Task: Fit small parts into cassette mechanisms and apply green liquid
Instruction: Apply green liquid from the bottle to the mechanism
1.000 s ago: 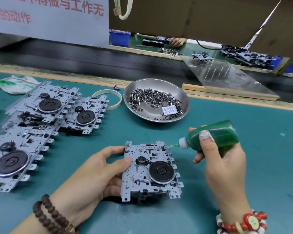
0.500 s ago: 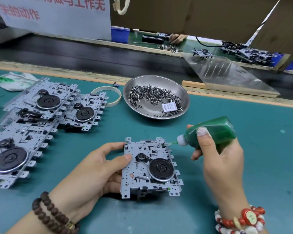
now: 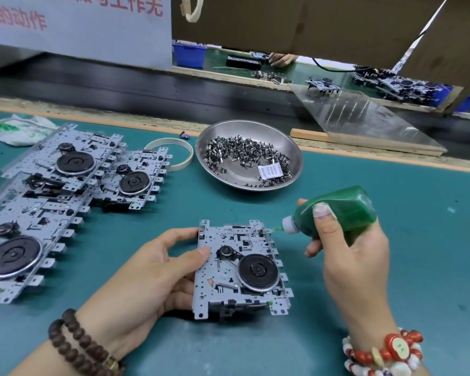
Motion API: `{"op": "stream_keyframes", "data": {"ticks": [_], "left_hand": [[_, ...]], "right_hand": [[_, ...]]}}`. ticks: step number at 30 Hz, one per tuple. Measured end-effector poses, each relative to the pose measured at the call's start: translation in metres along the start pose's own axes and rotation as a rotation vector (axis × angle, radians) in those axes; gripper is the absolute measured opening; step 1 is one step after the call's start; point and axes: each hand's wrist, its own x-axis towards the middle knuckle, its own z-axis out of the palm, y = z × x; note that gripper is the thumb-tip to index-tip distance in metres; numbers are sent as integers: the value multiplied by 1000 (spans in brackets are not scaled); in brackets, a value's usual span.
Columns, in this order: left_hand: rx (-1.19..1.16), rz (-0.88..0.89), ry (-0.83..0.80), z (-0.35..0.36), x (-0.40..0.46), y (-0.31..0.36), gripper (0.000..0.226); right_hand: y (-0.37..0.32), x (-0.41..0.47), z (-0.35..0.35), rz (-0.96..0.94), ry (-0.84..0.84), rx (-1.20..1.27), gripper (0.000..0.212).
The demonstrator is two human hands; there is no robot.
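The left hand [image 3: 149, 270] lies to the left of the cassette mechanism [image 3: 239, 267], its palm turned toward the plate's left edge. Its thumb presses flat on the plate's top face near that edge, while the other fingers curl beneath and behind it. The left forearm runs down to the lower left, well away from the mechanism. The right hand [image 3: 347, 253] stands to the right of the mechanism, wrist below, fingers wrapped round a green bottle [image 3: 337, 210], with the thumb laid across the side facing the camera.
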Motion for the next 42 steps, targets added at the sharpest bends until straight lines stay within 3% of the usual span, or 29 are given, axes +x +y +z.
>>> {"op": "stream_keyframes", "data": {"ticks": [42], "left_hand": [[10, 17, -7, 0, -1, 0, 46]], "right_hand": [[-1, 0, 1, -4, 9, -1, 23]]}}
